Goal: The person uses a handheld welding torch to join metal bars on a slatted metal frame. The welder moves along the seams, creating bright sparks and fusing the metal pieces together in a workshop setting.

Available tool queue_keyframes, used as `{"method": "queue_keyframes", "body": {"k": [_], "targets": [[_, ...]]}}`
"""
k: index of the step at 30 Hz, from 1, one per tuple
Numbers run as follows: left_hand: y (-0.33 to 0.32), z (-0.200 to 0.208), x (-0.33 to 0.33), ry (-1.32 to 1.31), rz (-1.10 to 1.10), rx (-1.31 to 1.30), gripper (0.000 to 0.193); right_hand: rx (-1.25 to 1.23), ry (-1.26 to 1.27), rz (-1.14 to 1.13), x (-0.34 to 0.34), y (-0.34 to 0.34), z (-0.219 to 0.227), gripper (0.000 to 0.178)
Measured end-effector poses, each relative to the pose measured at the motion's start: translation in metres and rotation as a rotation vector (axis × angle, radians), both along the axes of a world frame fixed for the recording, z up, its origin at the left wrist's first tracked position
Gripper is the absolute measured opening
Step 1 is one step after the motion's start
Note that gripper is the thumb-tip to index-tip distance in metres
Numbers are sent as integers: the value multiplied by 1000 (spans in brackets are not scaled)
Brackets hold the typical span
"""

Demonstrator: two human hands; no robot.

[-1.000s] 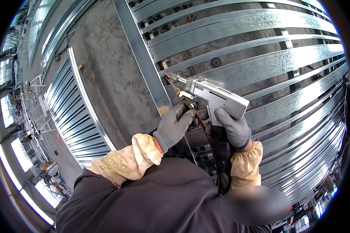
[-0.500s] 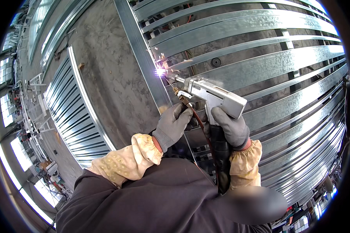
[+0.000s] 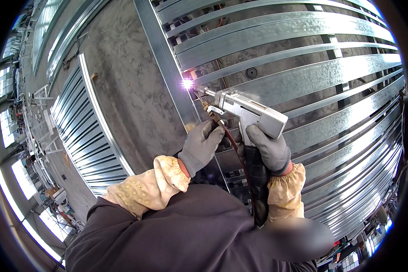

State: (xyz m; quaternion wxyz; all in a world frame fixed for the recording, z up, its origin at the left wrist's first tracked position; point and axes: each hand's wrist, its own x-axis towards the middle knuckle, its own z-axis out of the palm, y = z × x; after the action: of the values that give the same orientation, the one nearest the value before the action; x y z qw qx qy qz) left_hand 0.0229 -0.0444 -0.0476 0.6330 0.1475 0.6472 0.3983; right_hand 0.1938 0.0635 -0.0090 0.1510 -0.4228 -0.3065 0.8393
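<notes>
My right hand (image 3: 270, 149), in a grey glove, is wrapped round the grip of a silver welding gun (image 3: 251, 113). At the gun's nozzle a violet-white glow burns against the long galvanised steel tube (image 3: 165, 63), near the ends of the cross slats. My left hand (image 3: 201, 144), also gloved in grey, is closed near the brass wire-feed fitting (image 3: 211, 111) and its reddish-brown hose (image 3: 233, 143), under the gun; its fingertips seem to pinch the hose, though part is hidden. A thick black sleeved cable (image 3: 258, 186) hangs from the grip. Tan cuffs cover both forearms.
Parallel galvanised slats (image 3: 299, 77) spread to the right, with gaps showing the floor and a small dark round disc (image 3: 251, 72). Left, on the concrete floor (image 3: 122, 81), lies another slatted metal panel (image 3: 88, 131). White stands (image 3: 43, 93) and clutter line the far left.
The glow at the nozzle is rounder, and the flying sparks around it have mostly faded. Both hands and the welding gun hold nearly the same place.
</notes>
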Motion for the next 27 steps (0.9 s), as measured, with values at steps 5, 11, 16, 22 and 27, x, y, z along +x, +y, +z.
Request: {"method": "queue_keyframes", "body": {"k": [5, 11, 16, 22, 27], "targets": [[-3, -5, 1, -7, 26, 32, 19, -22, -61, 7, 1, -1, 1, 42], [1, 6, -1, 21, -35, 26, 20, 24, -126, 10, -1, -2, 4, 28], [1, 8, 1, 20, -25, 20, 19, -16, -83, 21, 4, -3, -2, 35], [0, 9, 1, 28, -29, 23, 19, -7, -58, 33, 2, -2, 2, 33], [-1, 7, 2, 40, -43, 14, 17, -28, -37, 32, 3, -1, 5, 33]]}}
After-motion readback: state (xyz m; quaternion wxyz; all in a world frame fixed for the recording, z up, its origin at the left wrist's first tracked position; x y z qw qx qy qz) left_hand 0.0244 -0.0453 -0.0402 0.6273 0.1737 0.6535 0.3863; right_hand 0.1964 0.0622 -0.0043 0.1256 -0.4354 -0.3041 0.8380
